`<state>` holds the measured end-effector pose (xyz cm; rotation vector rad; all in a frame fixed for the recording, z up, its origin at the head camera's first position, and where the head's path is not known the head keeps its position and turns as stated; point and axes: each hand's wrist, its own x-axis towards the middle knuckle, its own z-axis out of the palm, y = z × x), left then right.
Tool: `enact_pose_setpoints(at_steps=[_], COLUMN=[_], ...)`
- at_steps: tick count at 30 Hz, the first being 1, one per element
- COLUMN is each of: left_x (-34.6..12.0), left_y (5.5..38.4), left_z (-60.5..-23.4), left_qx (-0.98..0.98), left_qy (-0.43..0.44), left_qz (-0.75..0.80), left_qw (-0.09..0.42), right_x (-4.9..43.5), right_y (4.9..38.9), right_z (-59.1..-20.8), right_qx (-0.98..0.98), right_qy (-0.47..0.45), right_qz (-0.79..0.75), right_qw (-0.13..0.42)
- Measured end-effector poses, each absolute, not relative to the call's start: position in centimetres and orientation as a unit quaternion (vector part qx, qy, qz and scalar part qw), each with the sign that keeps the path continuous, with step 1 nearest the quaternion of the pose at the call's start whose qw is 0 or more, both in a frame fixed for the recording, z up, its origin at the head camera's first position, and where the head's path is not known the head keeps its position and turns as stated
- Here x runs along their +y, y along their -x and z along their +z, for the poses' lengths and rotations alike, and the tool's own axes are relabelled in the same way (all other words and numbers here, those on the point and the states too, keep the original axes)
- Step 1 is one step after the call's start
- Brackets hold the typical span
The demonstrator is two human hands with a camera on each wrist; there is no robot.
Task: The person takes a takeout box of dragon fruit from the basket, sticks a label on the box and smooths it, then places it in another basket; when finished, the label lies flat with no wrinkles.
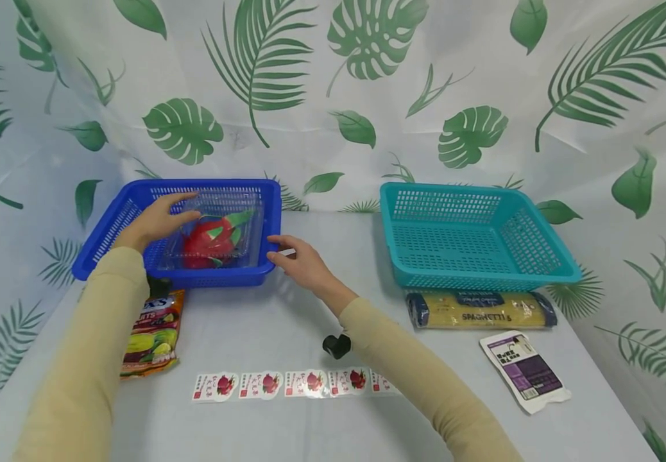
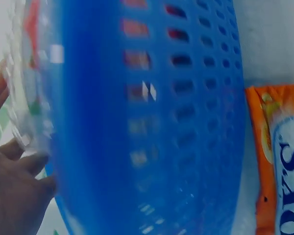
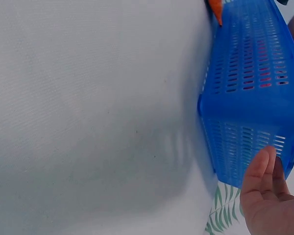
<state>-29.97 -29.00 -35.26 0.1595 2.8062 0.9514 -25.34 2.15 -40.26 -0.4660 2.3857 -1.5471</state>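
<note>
A clear plastic box [image 1: 252, 221] with red, green-tipped dragon fruit [image 1: 212, 240] inside sits in the blue basket [image 1: 272, 199]. My left hand [image 1: 156, 221] holds the box at its left side, thumb and a finger reaching over the lid. In the left wrist view, the fingers of my left hand [image 2: 19, 181] lie along the box's edge; the others are hidden. At the basket's right rim, my right hand [image 1: 304, 263] has fingertips and thumb on the edge. The right wrist view shows bent fingers of my right hand [image 3: 267, 191] against the basket's outer wall.
A teal basket [image 1: 448, 250] stands at the right, with a spaghetti pack [image 1: 480, 311] before it and a white-and-purple packet [image 1: 523, 372] nearer. An orange fruit-candy bag [image 1: 151, 340] lies before the blue basket. A strip of dragon-fruit stickers [image 1: 307, 384] lies in front.
</note>
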Motion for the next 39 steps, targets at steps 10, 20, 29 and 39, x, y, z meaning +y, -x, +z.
enact_pose_setpoints(at_steps=[10, 20, 29, 39], left_x=[-30.7, -31.1, -30.9, -30.6], left_y=[28.6, 28.6, 28.4, 28.1], left_z=[-36.5, -37.6, -37.8, -38.0], left_qx=[0.916, 0.894, 0.890, 0.886], left_qy=[-0.029, -0.013, -0.005, -0.010], left_qz=[0.372, 0.412, 0.418, 0.436], left_qw=[0.147, 0.175, 0.180, 0.157], right_x=[1.9, 1.6, 1.8, 1.5], right_y=[25.2, 25.3, 25.3, 25.6], right_z=[-40.0, -39.3, -39.7, -38.9], right_qx=[0.826, 0.857, 0.849, 0.867], right_qy=[0.158, 0.141, 0.129, 0.125], right_qz=[-0.526, -0.488, -0.501, -0.476], right_qw=[0.131, 0.087, 0.105, 0.083])
